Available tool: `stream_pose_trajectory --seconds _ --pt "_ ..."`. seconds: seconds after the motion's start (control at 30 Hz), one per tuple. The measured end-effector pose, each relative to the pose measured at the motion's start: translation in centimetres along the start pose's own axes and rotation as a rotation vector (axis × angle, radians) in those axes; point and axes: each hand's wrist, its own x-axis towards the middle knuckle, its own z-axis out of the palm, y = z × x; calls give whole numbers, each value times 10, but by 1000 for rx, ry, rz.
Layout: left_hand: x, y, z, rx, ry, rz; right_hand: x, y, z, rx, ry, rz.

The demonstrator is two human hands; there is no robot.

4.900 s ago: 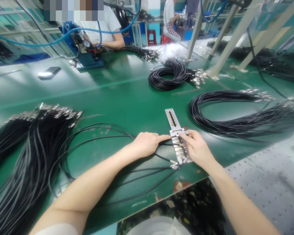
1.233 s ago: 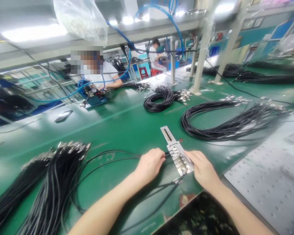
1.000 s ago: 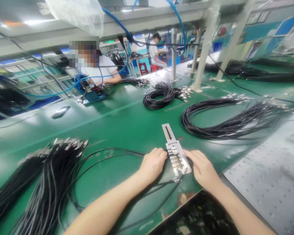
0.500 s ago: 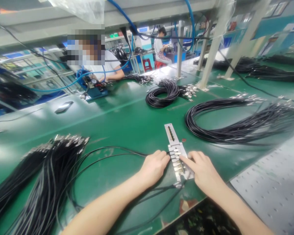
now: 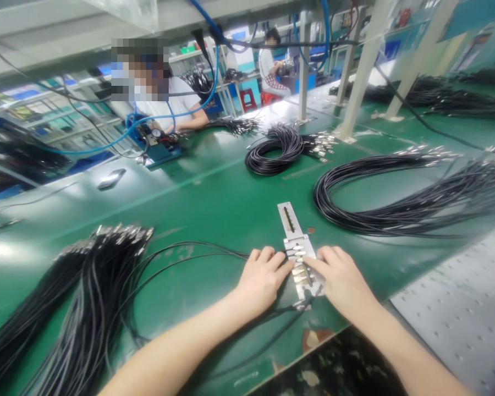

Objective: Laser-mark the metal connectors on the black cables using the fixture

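Note:
A narrow metal fixture [image 5: 289,219] lies on the green table, with several silver connectors [image 5: 299,272] set side by side across its slotted part. Black cables [image 5: 214,246] run from the left, under the fingers of my left hand [image 5: 260,280], to the fixture's left edge. That hand is closed on a cable there, its index fingertip at the connectors; the grip itself is partly hidden. From the other side, my right hand [image 5: 344,278] touches a connector with its outstretched index finger. Its other fingers are apart from that finger and hold nothing visible.
A thick bundle of black cables [image 5: 86,297] lies at the left. Coiled cables [image 5: 276,151] and a looped bundle [image 5: 355,220] lie farther back and right. A perforated metal panel [image 5: 457,308] borders the right. Across the table, a person [image 5: 185,102] sits behind a blue device [image 5: 160,154].
My left hand's index finger has stretched farther onto the fixture, over the connectors. My right index finger has shifted slightly up along the row. The view has tilted a little.

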Motion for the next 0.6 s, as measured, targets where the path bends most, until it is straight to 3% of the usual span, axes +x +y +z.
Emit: stream_pose_trajectory --seconds 0.1,0.23,0.37,0.5,0.6 --pt "-3 1 -18 -10 -26 15 -2 6 3 105 58 7" --pt "-19 3 -39 -145 -187 116 -7 10 2 264 155 23" --pt "-39 8 -40 -179 -318 113 -13 5 -3 318 213 -7" --pt "-46 6 -28 -308 -304 22 -19 0 -7 351 208 -69" --pt "-43 -2 -26 -445 -180 -125 -21 -1 -8 399 226 -79"
